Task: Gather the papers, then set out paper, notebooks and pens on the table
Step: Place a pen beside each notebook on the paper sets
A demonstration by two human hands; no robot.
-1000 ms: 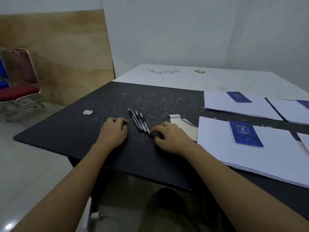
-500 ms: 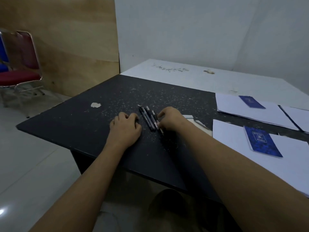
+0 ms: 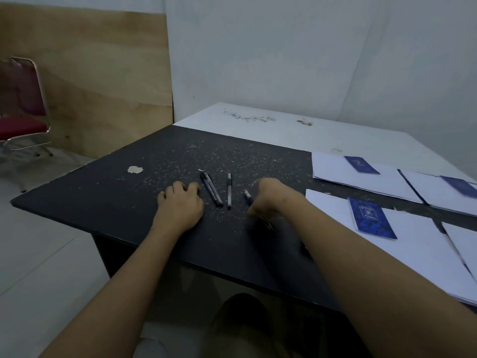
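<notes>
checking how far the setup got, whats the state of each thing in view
left hand: rests palm down on the table, holds nothing
right hand: grips the held pen
held pen: tilted in that grip
pair of pens: lying side by side
single pen: lying alone
near notebook: closed, flat on the near paper stack
far notebook: closed, flat on the far paper stack

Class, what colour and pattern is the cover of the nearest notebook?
Dark blue with a lighter blue ornamental pattern: the nearest notebook, shown best in the head view.
</notes>
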